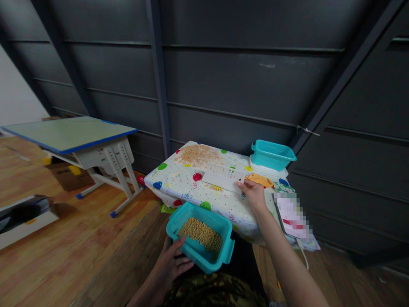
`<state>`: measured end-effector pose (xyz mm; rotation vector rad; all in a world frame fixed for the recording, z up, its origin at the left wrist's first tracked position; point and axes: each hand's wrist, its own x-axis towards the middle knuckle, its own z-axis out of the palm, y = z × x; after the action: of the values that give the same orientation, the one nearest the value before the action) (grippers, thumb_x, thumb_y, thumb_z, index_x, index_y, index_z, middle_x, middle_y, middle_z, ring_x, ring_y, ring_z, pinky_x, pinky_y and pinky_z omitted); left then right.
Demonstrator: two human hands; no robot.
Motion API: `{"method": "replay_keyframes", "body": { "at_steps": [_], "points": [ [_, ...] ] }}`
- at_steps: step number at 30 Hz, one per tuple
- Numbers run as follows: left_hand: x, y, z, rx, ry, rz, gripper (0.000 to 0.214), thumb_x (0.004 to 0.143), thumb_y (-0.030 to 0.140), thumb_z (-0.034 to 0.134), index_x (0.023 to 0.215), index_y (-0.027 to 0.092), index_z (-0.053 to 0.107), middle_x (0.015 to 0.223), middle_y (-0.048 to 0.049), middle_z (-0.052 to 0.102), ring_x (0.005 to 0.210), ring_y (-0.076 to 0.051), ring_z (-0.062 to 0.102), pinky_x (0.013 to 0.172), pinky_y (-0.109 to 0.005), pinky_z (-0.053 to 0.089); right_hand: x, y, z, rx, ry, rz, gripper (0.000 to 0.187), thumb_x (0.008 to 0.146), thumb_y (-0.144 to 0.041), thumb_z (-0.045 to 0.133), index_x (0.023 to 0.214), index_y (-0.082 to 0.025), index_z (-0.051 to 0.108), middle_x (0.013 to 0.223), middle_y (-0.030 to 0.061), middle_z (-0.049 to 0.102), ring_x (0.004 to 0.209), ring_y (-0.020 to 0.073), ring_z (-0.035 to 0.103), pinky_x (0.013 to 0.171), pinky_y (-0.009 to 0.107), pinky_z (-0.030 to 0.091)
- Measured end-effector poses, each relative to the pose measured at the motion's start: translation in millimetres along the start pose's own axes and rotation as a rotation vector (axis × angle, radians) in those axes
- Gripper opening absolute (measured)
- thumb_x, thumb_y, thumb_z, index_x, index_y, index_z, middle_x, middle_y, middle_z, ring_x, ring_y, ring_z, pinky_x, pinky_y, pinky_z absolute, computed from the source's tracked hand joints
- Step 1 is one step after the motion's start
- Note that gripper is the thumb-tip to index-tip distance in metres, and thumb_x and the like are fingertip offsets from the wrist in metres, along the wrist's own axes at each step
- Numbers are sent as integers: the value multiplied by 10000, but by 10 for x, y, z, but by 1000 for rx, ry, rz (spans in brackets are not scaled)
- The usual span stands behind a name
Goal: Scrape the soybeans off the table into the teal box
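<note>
My left hand (175,261) grips the near left side of a teal plastic basin (226,226), thumb over the rim. It sits low in front of the table's edge, with a layer of pale yellow soybeans (203,233) inside. On the table, my right hand (254,195) pinches the right end of a white slotted plastic panel (220,181). A few soybeans (213,187) lie along the panel's near edge. Farther back, more soybeans (198,154) are spread in a patch on the balloon-patterned tablecloth (172,179).
A second teal basin (275,155) stands at the back right on something white. An orange cloth (260,180) lies beside the panel. A phone with a blurred screen (292,217) and a white cable (303,253) are at the right. A green-topped desk (73,132) stands left.
</note>
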<state>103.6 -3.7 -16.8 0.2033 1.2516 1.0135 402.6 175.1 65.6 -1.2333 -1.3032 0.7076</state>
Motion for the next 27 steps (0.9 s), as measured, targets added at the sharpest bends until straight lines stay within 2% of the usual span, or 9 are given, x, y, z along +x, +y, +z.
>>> {"method": "replay_keyframes", "body": {
  "at_steps": [8,15,20,27],
  "points": [
    [-23,4,-6,-11,-31,1,708,982,408,749,1575,267,387,959,-61,706,758,-294,827,822,-441,693,-8,-3,2,4,-38,40,498,622,-662,909,745,-183,852,781,100,805,705,232,632,696,366,486],
    [-31,6,1,6,-23,12,796,978,412,742,1636,326,303,1025,-79,696,795,-322,838,847,-468,687,-35,-44,8,34,-32,69,542,585,-684,933,775,-180,873,834,126,834,720,243,658,691,368,501],
    [-3,-15,-15,-12,-28,25,789,940,434,791,1594,299,371,987,-59,693,743,-288,809,896,-499,675,-47,-70,14,87,-34,92,549,565,-653,958,823,-174,885,867,134,846,723,245,674,695,373,516],
    [17,-38,-27,-21,-25,-6,820,945,444,792,1623,276,361,1045,-121,745,808,-333,836,924,-525,664,-23,-47,14,65,1,75,540,593,-656,937,805,-164,870,823,121,827,711,240,661,650,355,493]
  ]
}}
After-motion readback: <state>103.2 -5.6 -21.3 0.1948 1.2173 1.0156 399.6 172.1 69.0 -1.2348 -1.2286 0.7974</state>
